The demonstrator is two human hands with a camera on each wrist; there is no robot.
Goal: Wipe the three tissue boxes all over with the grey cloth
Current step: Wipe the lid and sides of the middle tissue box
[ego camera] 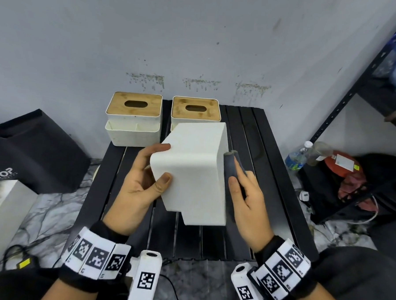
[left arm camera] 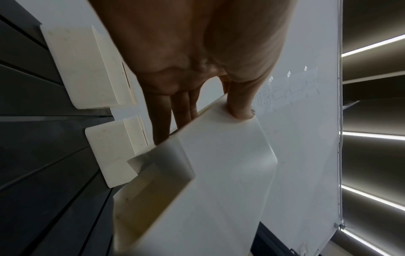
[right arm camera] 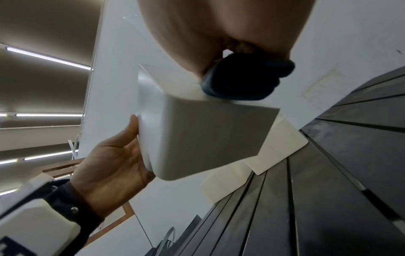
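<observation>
Bamboo lids with an oval slot each cover the two tissue boxes standing at the back of the black slatted table (ego camera: pixel 260 167), against the wall: the far-left box (ego camera: pixel 133 120) and the box beside it (ego camera: pixel 195 112). What lies under those lids I cannot tell. The far-left box carries a shallow open tray on its front with a divider, and nothing shows in it.

My left hand (ego camera: pixel 140 183) holds the third tissue box (ego camera: pixel 191 172) in the air above the table, in front of the two standing boxes. My thumb lies on the broad white face turned up toward me, and my fingers curl round its far-left edge. It is tipped over, its long axis running from me toward the wall. In the left wrist view its stepped front tray shows as an open pocket with nothing visible inside.

My right hand (ego camera: pixel 247 196) pinches the rolled grey cloth (ego camera: pixel 231 165) between thumb and fingers and sets it against the right-hand side of the held box.
</observation>
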